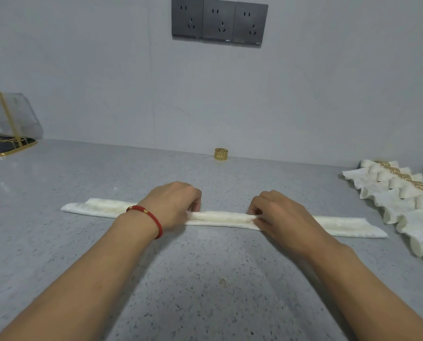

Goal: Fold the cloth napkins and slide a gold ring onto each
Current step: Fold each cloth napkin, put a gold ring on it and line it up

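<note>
napkin (220, 216) centre counter (205, 279), ring (221, 154) behind

On the bench (58, 242): one long folded napkin (220, 216), one loose gold ring (221, 153) behind it, and right of it a row of ringed napkins (402, 190), at least four.

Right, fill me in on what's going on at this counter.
A person is folding a white cloth napkin on a grey speckled counter. It lies as a long narrow strip, and the left hand and right hand each pinch its middle section, which is bunched into a tight roll. One gold ring stands unused by the wall. At the right edge lies a row of finished napkins, already ringed.
</note>
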### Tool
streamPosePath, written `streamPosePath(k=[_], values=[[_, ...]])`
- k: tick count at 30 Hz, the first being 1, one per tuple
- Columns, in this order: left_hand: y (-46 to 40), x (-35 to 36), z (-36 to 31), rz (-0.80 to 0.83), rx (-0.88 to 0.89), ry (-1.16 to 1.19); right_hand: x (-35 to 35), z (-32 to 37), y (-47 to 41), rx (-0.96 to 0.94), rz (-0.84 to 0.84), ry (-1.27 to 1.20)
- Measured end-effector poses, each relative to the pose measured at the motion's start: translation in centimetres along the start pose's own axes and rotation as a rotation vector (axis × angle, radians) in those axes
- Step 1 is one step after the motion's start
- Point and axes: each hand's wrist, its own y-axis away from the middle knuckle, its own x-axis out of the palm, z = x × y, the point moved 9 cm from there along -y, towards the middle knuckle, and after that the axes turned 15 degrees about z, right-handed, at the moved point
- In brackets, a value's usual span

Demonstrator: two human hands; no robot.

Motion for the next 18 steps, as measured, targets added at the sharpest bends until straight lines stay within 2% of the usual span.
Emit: streamPosePath(k=[3, 8, 12, 15, 18], values=[[0.1, 0.6, -0.1, 0.072, -0.01, 0.029, 0.3, 0.1, 0.1, -0.028, 0.094, 0.018], [0.1, -0.3, 0.1, -0.008, -0.019, 0.148, -0.4, 0.5, 0.8, -0.031, 0.196, 0.028], [-0.3, 0.4, 0.7, 0.0, -0.043, 0.218, -1.4, 1.2, -0.4, 0.012, 0.092, 0.1], [-0.4, 0.9, 1.1, 0.044, -0.039, 0.283, -1.6, 1.9, -2.8, 0.069, -0.01, -0.044], [-0.5, 1.2, 1.3, 0.074, -0.034, 0.311, 2.3, 2.9, -5.0, 0.151, 0.17, -0.1]])
